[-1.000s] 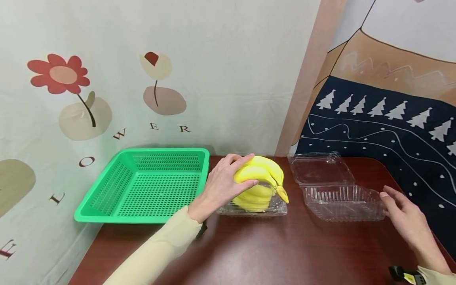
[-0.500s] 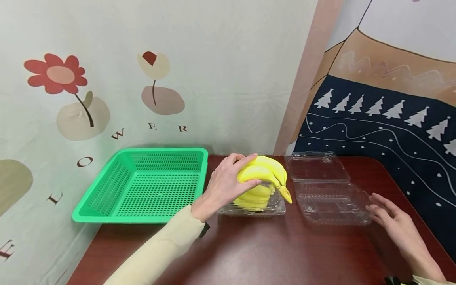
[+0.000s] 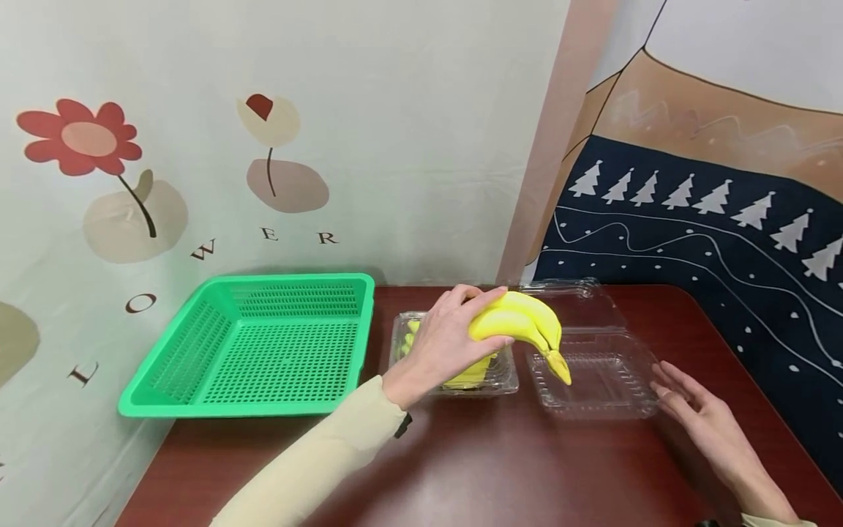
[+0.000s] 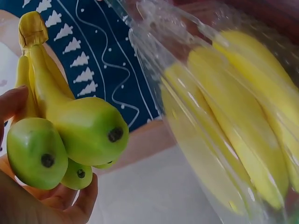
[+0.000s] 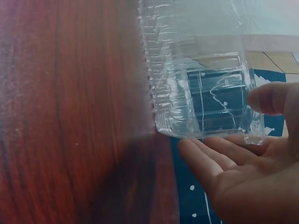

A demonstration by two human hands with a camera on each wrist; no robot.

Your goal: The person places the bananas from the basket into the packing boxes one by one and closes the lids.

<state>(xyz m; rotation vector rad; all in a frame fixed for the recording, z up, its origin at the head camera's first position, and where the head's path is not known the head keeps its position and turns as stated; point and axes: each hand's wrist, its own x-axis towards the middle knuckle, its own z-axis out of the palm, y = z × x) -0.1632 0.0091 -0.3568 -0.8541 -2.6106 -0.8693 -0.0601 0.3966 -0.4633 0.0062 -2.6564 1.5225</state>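
Note:
My left hand point(image 3: 444, 340) grips a bunch of yellow bananas point(image 3: 523, 322), its stem end pointing down to the right. In the left wrist view the bunch's green tips point(image 4: 96, 133) face the camera. Behind the hand sits a closed clear clamshell point(image 3: 506, 379) holding more bananas point(image 4: 238, 116), partly hidden by the hand. To the right an empty clear clamshell point(image 3: 593, 399) lies with its lid point(image 3: 573, 304) folded back. My right hand point(image 3: 698, 413) holds its right end, thumb point(image 5: 266, 99) at the rim and fingers along the outer wall.
A green perforated basket point(image 3: 283, 406) with nothing in it stands on the left of the dark red table point(image 3: 487, 468). A cloth wall with printed flowers point(image 3: 402, 146) rises behind, and a blue tree-patterned one point(image 3: 691, 249) at right.
My left hand has carried the bananas right, off the closed clamshell towards the empty one. My right hand and the empty clamshell have shifted left, closer to the closed one.

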